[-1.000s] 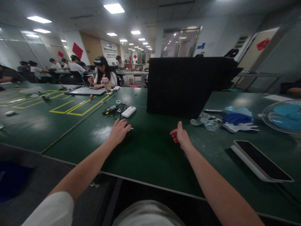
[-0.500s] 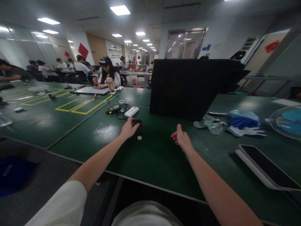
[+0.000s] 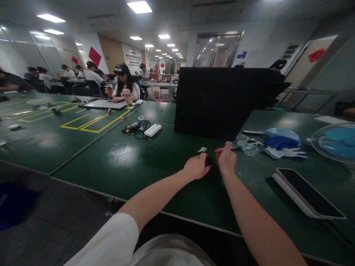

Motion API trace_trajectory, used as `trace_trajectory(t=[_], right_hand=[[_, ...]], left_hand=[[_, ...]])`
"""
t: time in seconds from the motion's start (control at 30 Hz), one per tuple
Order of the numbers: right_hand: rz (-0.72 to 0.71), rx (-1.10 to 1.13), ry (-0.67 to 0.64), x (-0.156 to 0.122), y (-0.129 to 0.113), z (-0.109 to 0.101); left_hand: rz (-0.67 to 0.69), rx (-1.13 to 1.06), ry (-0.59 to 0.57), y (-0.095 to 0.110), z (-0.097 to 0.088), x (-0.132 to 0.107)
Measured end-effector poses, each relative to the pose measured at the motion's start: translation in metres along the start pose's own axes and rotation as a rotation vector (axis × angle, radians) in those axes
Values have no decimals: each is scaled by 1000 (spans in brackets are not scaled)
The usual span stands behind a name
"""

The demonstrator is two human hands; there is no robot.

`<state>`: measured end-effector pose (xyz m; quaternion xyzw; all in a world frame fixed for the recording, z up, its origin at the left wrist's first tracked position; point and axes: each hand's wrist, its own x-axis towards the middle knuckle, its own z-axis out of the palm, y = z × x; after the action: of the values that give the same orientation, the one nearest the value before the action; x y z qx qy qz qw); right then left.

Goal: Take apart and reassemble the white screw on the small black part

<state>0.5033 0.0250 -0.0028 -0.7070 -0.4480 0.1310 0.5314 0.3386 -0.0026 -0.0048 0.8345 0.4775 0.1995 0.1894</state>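
Observation:
My left hand is closed around a small black object just above the green table. Most of that object is hidden by the fingers, and its kind cannot be made out. A small whitish piece shows right above the left thumb; whether the hand touches it is unclear. Close by on the right, my right hand points its thumb up, with its fingers loosely bent and apart from the thumb. Nothing shows in it, and a narrow gap separates the two hands.
A large black panel stands upright beyond the hands. Clear plastic cups, blue and white gloves, a round tray and a phone-like device lie right. Left are a white device and cables. A person sits opposite.
My left hand has moved right, carrying the black object from beside the white device to near my right hand. The white ring no longer shows at its former spot. My view shifted slightly.

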Motion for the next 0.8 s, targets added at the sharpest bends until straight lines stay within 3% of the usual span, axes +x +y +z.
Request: trace_trajectory(t=[0.07, 0.13, 0.23, 0.33, 0.43, 0.5, 0.63, 0.8], right_hand=[[-38, -78, 90, 13, 7, -7], [-155, -198, 89, 24, 15, -11], [-402, -346, -139, 27, 22, -8], [-584, -433, -469, 13, 20, 2], [-591, -515, -620, -7, 11, 12], [-572, -530, -693, -17, 2, 14], [-526, -522, -784, -30, -21, 7], [-516, -599, -874, -46, -43, 2]], left_hand=[[13, -61, -10, 4, 3, -1], [27, -146, -7, 3, 1, -2], [49, -297, 54, -5, -7, -6], [56, -396, 237, -21, -23, -12], [26, -363, 496, -53, -45, -24], [-13, -286, 560, -78, -59, -34], [-133, -214, 414, -111, -79, -52], [-140, -73, 246, -99, -87, -63]])
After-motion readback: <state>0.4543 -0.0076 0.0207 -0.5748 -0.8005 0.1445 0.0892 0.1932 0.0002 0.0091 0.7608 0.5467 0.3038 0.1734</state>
